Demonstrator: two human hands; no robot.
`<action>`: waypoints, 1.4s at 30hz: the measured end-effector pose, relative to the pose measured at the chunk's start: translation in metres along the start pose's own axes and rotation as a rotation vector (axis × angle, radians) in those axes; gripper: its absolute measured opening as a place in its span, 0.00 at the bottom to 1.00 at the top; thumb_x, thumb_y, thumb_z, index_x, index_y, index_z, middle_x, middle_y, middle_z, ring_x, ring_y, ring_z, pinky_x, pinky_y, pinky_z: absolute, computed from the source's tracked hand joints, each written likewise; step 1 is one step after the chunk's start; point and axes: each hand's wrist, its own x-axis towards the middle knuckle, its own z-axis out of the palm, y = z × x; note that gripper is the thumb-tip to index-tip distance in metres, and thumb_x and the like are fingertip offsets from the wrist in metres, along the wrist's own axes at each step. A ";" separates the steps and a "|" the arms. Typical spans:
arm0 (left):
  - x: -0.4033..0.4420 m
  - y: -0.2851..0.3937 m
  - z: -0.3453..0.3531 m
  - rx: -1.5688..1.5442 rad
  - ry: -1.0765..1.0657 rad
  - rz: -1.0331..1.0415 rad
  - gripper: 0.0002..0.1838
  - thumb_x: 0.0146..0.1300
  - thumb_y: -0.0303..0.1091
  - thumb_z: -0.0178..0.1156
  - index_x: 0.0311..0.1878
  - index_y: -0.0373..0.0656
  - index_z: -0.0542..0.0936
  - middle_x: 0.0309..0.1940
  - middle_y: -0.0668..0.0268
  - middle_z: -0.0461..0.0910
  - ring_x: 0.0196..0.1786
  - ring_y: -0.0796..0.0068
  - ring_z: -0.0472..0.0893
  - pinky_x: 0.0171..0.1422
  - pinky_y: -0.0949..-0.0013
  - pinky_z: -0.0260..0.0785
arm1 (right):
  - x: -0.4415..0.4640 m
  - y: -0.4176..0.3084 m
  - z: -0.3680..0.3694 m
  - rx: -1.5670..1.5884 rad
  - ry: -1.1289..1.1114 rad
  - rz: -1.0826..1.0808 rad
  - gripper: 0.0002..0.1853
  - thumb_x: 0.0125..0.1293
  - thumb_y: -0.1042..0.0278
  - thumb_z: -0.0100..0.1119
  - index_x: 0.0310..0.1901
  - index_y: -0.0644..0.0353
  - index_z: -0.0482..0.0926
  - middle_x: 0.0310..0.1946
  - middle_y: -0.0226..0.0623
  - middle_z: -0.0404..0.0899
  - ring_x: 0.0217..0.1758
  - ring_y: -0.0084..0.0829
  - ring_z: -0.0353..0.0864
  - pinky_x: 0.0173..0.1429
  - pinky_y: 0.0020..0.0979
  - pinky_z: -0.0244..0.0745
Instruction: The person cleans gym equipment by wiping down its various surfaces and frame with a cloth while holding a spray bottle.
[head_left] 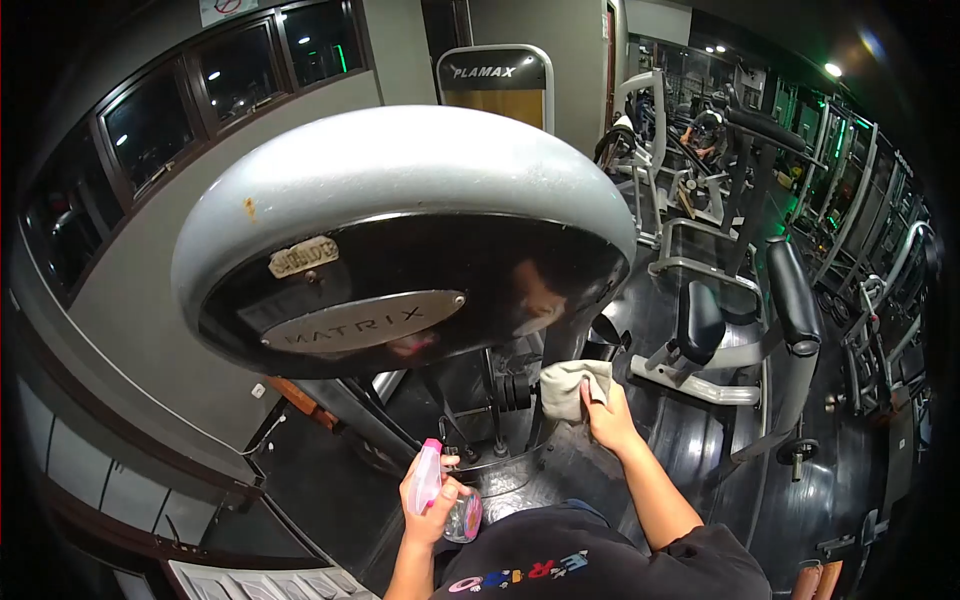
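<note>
My left hand [428,510] is wrapped round a spray bottle [464,518] with a pink and white trigger head, held low near my body. In my right hand [610,418] is a pale grey-beige cloth [572,388], pressed against or just beside the upright frame of a gym machine. The machine's large rounded silver and black top [400,160] fills the middle of the view; its oval plate reads MATRIX [365,318]. A rust-coloured mark [250,209] shows on the silver rim. My right fingertips are partly hidden by the cloth.
A padded bench machine [700,320] stands to the right on the dark floor. Further back are a PLAMAX machine [496,72], more equipment, and a person [706,134] bending among it. Windows [240,80] line the left wall. A ribbed white panel [265,582] lies at the lower left.
</note>
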 end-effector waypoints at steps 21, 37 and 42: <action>0.012 0.015 0.028 0.044 0.044 0.299 0.27 0.57 0.45 0.70 0.48 0.31 0.76 0.43 0.52 0.78 0.37 0.69 0.85 0.44 0.71 0.78 | 0.042 -0.034 -0.038 0.369 -0.059 0.002 0.13 0.73 0.68 0.55 0.51 0.68 0.78 0.47 0.37 0.81 0.52 0.29 0.78 0.60 0.31 0.69; 0.045 0.078 -0.075 -0.031 0.201 0.484 0.25 0.62 0.52 0.66 0.42 0.38 0.72 0.37 0.60 0.71 0.36 0.68 0.83 0.45 0.66 0.80 | 0.041 -0.067 0.021 0.108 -0.062 -0.202 0.13 0.70 0.68 0.53 0.50 0.68 0.76 0.47 0.42 0.79 0.51 0.32 0.77 0.59 0.33 0.69; 0.053 0.059 -0.104 -0.045 0.193 0.574 0.26 0.64 0.53 0.65 0.43 0.37 0.71 0.38 0.59 0.71 0.35 0.68 0.84 0.45 0.68 0.79 | 0.040 -0.077 0.035 0.110 -0.095 -0.297 0.13 0.68 0.70 0.54 0.50 0.67 0.76 0.47 0.43 0.79 0.51 0.33 0.78 0.58 0.34 0.70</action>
